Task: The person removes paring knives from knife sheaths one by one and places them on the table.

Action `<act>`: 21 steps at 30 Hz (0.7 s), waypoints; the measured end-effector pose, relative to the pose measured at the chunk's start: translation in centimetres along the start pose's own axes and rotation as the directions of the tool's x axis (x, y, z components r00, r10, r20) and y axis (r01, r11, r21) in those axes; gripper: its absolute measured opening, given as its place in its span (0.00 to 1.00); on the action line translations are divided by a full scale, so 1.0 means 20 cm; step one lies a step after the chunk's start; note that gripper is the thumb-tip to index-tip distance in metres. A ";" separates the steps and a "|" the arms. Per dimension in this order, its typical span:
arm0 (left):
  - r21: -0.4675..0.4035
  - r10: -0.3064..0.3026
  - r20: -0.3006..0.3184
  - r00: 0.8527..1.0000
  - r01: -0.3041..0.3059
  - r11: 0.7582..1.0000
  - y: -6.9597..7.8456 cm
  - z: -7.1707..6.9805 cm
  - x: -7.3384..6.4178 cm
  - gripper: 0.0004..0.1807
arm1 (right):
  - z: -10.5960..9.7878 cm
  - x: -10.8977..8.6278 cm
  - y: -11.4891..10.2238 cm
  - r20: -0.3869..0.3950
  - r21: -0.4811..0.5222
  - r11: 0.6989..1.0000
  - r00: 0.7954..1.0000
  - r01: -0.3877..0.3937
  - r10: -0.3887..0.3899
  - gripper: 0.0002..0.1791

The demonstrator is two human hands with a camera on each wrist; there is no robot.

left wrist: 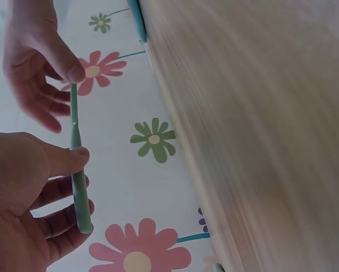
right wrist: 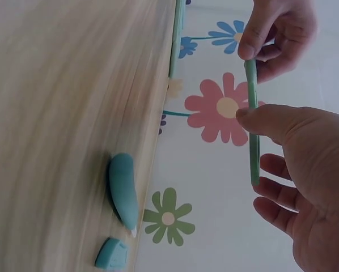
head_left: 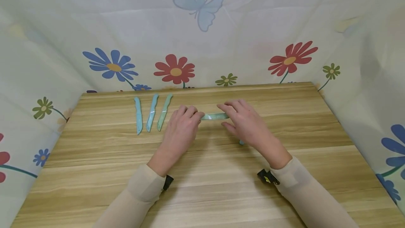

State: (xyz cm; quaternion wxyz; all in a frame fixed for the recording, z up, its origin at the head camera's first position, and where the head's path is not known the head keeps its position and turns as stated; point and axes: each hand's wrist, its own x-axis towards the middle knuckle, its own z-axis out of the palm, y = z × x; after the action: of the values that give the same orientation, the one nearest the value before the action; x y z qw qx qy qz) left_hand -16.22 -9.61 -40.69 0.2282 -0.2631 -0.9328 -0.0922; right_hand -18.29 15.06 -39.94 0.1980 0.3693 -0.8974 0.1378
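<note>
Centre frame, here's the green knife (head_left: 215,116), held level above the wooden surface (head_left: 202,192)! The left hand (head_left: 183,124) has its grip clamped on the handle (left wrist: 80,195), thumb and fingers pinching. At the other end, the right hand (head_left: 245,120) has thumb and fingers apart around the knife; whether they touch it, I can't tell. Just below that hand, a blue piece (head_left: 241,142) peeks out. Left of centre, three more knives (head_left: 152,112) lie side by side, two blue, one green.
</note>
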 end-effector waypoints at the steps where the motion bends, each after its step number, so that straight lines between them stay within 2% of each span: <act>1: 0.004 0.002 0.003 1.000 -0.002 1.000 0.00 0.00 0.00 0.10 | 0.00 0.00 -0.01 0.002 -0.010 1.000 1.000 0.006 -0.006 0.36; 10: 0.042 0.022 0.028 0.999 -0.023 0.999 0.03 -0.01 -0.01 0.10 | 0.04 0.01 -0.06 0.030 -0.059 0.996 0.998 0.063 -0.061 0.34; 16: 0.059 0.030 0.045 0.999 -0.033 0.998 0.05 -0.01 -0.01 0.11 | 0.04 0.00 -0.08 0.042 -0.073 0.996 0.998 0.054 -0.051 0.27; 21: 0.064 0.031 0.060 0.998 -0.035 0.997 0.05 -0.01 -0.01 0.11 | 0.06 0.00 -0.08 0.019 -0.085 0.995 0.998 0.056 -0.054 0.19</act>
State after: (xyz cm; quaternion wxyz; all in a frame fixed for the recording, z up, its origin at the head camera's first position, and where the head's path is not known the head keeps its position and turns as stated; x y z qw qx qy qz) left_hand -15.42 -8.84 -40.51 0.2105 -0.2737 -0.9372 -0.0502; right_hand -17.40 13.45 -40.76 0.2097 0.3864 -0.8936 0.0909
